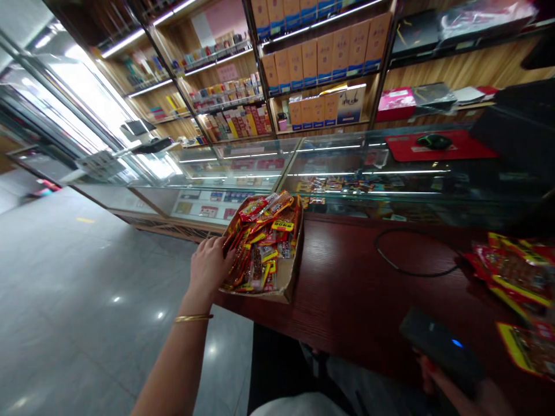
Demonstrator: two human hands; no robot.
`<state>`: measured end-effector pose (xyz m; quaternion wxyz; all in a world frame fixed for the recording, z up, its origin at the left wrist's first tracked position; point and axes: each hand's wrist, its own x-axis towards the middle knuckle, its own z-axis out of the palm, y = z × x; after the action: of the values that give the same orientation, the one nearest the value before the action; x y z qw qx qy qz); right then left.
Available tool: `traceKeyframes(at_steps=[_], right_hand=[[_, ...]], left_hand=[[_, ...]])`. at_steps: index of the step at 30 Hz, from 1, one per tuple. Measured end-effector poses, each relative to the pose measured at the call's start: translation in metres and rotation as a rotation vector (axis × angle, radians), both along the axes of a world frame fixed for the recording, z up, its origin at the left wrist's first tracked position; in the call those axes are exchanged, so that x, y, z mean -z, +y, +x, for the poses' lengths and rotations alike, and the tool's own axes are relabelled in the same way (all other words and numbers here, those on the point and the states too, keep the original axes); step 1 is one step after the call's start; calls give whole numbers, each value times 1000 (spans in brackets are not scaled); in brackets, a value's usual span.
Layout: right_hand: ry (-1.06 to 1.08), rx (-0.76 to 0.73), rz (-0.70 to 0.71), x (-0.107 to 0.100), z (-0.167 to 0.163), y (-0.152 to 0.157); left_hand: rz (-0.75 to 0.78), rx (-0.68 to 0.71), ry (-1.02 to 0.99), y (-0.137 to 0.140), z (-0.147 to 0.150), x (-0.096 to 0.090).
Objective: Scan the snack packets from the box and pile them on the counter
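A shallow cardboard box [282, 292] full of red and yellow snack packets [264, 245] sits at the left end of the dark red wooden table. My left hand [211, 263] is on its left side, with the fingers bent over the rim against the packets; the fingertips are partly hidden. In my right hand [459, 384], low at the right, is a black handheld scanner [440, 341] with a blue light on top. To the right of the scanner lie more snack packets [515, 271], cut off by the picture's edge.
A black cable [390, 263] loops over the table [342, 271]. Behind it runs a glass display counter [347, 156], carrying a red mat [403, 147] and a computer mouse [433, 141]. Shelves with boxed goods [325, 58] line the wall. Grey tiled floor [95, 289] lies to the left.
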<state>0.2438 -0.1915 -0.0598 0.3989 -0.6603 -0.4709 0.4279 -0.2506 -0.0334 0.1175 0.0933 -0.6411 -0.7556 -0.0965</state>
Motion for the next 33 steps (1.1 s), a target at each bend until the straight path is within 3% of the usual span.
traceKeyframes(at_steps=[4,7,11,16,18,20,22,23,25,27,30,33], right_hand=[[-5,5,6,-1,0,0],[-30,6,19,-10,0,2],[-97,-21,52,-17,-3,0],[-149,-7,109,-21,-13,-8],[-171,12,139,-25,-18,-11],[-165,25,166,-30,-23,-11],[-126,33,165,-34,-26,-10],[-106,37,156,-34,-26,-9],[-81,47,127,-33,-26,-6],[-73,50,111,-31,-25,-3],[-75,12,135,-28,-23,-2],[-89,-18,152,-29,-24,-2]], left_hand=[[-47,-109,42,5,-4,21],[56,-85,-28,5,-8,30],[200,-88,-149,2,-12,34],[142,-119,-389,-1,-15,31],[258,-178,-514,-5,-13,24],[484,-193,-634,-14,-1,15],[667,-89,-837,-26,30,7],[690,5,-984,-32,51,6],[493,204,-1361,-40,104,11],[128,335,-1634,-40,157,29],[-251,437,-1792,-28,216,69],[-356,471,-1822,-10,240,104]])
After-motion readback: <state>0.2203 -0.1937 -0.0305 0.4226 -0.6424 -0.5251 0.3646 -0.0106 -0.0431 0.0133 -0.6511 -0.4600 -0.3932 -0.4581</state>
